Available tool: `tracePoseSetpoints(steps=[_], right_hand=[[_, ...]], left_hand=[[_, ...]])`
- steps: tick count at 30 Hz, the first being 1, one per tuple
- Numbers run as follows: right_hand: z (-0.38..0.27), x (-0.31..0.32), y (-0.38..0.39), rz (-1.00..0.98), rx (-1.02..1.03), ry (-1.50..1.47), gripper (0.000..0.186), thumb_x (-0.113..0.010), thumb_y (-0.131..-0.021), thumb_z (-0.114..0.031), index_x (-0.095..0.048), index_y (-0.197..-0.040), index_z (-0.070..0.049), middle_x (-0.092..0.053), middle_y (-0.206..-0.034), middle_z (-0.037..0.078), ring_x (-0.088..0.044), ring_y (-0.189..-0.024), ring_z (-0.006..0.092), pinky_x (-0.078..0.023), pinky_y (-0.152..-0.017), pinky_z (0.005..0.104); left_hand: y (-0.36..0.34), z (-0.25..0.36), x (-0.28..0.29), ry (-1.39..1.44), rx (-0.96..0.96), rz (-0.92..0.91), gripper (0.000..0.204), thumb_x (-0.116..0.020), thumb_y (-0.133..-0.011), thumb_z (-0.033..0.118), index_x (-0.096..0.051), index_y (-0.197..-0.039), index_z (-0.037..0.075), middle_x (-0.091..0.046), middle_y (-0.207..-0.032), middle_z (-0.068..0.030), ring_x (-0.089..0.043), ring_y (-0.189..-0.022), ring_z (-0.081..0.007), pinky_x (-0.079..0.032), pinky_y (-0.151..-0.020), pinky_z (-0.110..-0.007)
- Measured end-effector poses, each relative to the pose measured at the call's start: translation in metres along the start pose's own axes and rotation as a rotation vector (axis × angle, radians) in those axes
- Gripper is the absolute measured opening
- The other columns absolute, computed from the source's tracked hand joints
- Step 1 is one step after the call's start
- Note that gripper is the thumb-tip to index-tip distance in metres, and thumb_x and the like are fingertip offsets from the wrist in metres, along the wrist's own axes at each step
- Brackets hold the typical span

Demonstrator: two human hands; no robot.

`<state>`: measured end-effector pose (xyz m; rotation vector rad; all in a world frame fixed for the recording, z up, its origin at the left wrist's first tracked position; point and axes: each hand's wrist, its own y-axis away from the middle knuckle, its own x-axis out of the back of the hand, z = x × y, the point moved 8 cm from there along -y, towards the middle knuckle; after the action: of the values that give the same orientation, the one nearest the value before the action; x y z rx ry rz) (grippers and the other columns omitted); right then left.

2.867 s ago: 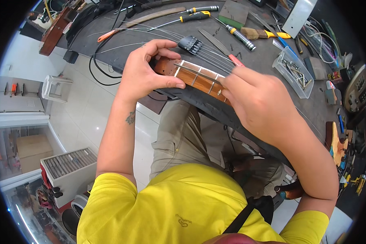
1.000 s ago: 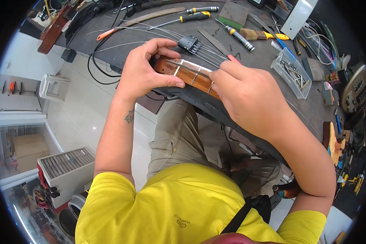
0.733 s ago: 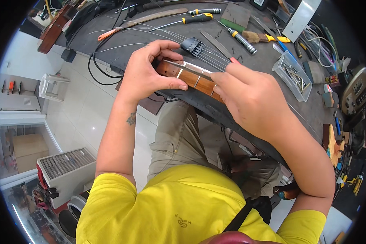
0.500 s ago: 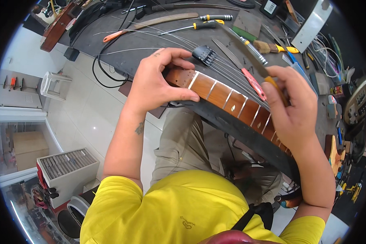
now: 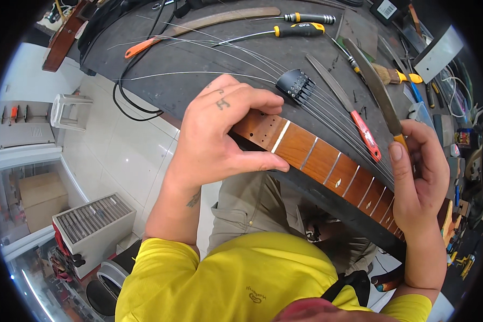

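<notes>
The left hand (image 5: 214,139) grasps one end of one smooth wooden fretted neck (image 5: 320,161), which extends from it toward the right hand (image 5: 425,177). This one grips one long, flat metal file (image 5: 374,83); beyond the neck, between both hands, lies one red-handled file (image 5: 360,126).

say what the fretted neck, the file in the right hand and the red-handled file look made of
Fretted neck: wood, going by the brown grain, with a soft sheen; its frets look like metal.
File in the right hand: probably steel, its blade dull grey; handle material unclear.
Red-handled file: grey, metal-looking blade; shiny handle, perhaps plastic.
</notes>
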<state>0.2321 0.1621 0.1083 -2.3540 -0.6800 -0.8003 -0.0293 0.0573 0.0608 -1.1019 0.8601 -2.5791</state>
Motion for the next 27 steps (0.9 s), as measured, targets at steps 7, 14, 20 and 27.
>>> tracePoseSetpoints(steps=[7, 14, 20, 27], right_hand=[[0.003, 0.002, -0.006, -0.008, -0.015, 0.110, 0.021, -0.071, -0.106, -0.005, -0.067, -0.125, 0.004, -0.063, -0.094, 0.003, -0.056, -0.084, 0.0094, -0.046, -0.075, 0.0259], [0.016, 0.051, -0.046, 0.010, -0.073, 0.416, 0.018, -0.070, -0.103, -0.013, -0.069, -0.117, -0.001, -0.073, -0.095, 0.020, -0.071, -0.087, 0.0368, -0.055, -0.080, 0.0450], [0.081, 0.150, -0.049, -0.108, -0.222, 0.664, 0.024, -0.075, -0.099, -0.017, -0.072, -0.115, 0.001, -0.072, -0.092, 0.015, -0.068, -0.084, 0.0269, -0.055, -0.080, 0.0415], [0.151, 0.188, -0.005, -0.099, -0.404, 0.674, 0.027, -0.074, -0.098, -0.021, -0.077, -0.115, -0.001, -0.079, -0.110, 0.022, -0.076, -0.106, 0.0389, -0.059, -0.094, 0.0458]], left_hand=[[-0.004, 0.006, -0.003, -0.007, -0.011, -0.014, 0.070, -0.104, -0.053, 0.047, -0.084, -0.110, 0.011, -0.079, -0.098, -0.0018, -0.065, -0.089, -0.0233, -0.051, -0.081, -0.035], [0.004, 0.015, -0.002, 0.023, -0.079, -0.011, 0.064, -0.101, -0.062, 0.038, -0.086, -0.119, 0.012, -0.078, -0.107, -0.0031, -0.062, -0.095, -0.0237, -0.052, -0.082, -0.035], [0.007, 0.033, -0.005, -0.061, -0.120, 0.107, 0.046, -0.096, -0.071, 0.024, -0.087, -0.114, 0.010, -0.080, -0.111, -0.0044, -0.070, -0.106, -0.0301, -0.059, -0.088, -0.040], [0.019, 0.030, 0.001, 0.100, -0.184, 0.231, 0.028, -0.096, -0.074, 0.011, -0.084, -0.098, 0.005, -0.082, -0.107, -0.0077, -0.071, -0.110, -0.0330, -0.058, -0.097, -0.044]])
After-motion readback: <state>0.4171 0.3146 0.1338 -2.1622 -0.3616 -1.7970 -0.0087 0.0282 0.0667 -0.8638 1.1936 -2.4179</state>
